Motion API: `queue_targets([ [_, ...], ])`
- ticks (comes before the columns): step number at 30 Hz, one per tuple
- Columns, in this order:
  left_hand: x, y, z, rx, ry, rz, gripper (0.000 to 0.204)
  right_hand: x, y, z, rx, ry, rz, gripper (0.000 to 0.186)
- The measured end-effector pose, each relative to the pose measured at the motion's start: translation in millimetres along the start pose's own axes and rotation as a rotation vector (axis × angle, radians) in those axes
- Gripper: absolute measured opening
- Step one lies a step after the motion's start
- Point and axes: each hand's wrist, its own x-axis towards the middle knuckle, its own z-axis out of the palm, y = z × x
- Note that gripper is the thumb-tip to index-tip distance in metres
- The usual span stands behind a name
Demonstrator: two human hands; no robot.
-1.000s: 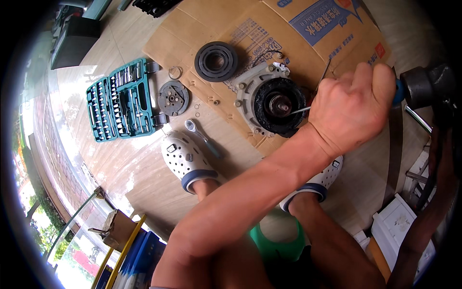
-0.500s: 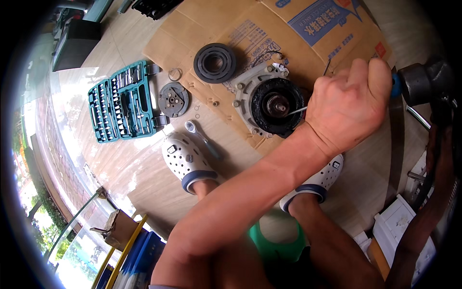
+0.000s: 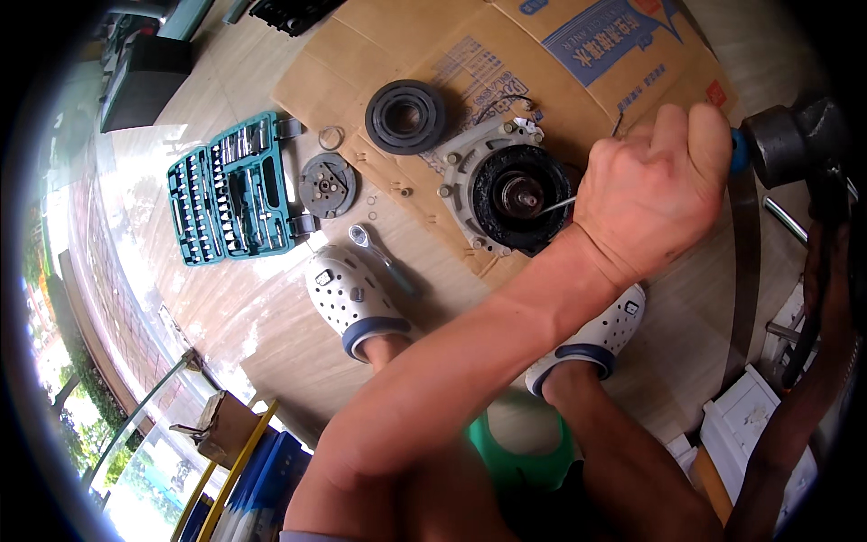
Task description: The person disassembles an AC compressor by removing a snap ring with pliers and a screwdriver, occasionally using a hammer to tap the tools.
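Near cardboard [image 3: 361, 54], left fingers [image 3: 709, 135] wrapped round blue-ended tool [image 3: 741, 152], tip inside black ring [image 3: 489, 206], right fingers [image 3: 818, 280] clenched on hammer [image 3: 784, 149]

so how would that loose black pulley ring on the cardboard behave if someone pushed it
The black pulley ring looks rigid and probably heavy, judging by its thick body. Lying flat, it would likely slide rather than roll.
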Motion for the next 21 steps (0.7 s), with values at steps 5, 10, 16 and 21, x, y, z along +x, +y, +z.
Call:
queue_targets([
  [5,2.6,-0.9,5.9,0.064,-0.002,0.001,0.025,0.4,-11.5,3.5,0.02,0.175,0.013,0.078],
  [10,1.6,1.2,3.0,0.07,-0.044,-0.005,0.016,4.3,-17.0,12.5,0.036,0.231,0.031,0.083],
  [16,0.9,-1.3,4.5,0.045,-0.006,-0.006,0.016,7.6,-17.1,16.2,0.192,0.211,0.377,0.081],
  [21,1.1,-2.6,7.8,0.05,0.01,-0.019,0.021,7.8,-6.7,10.6,0.142,0.149,0.115,0.082],
])
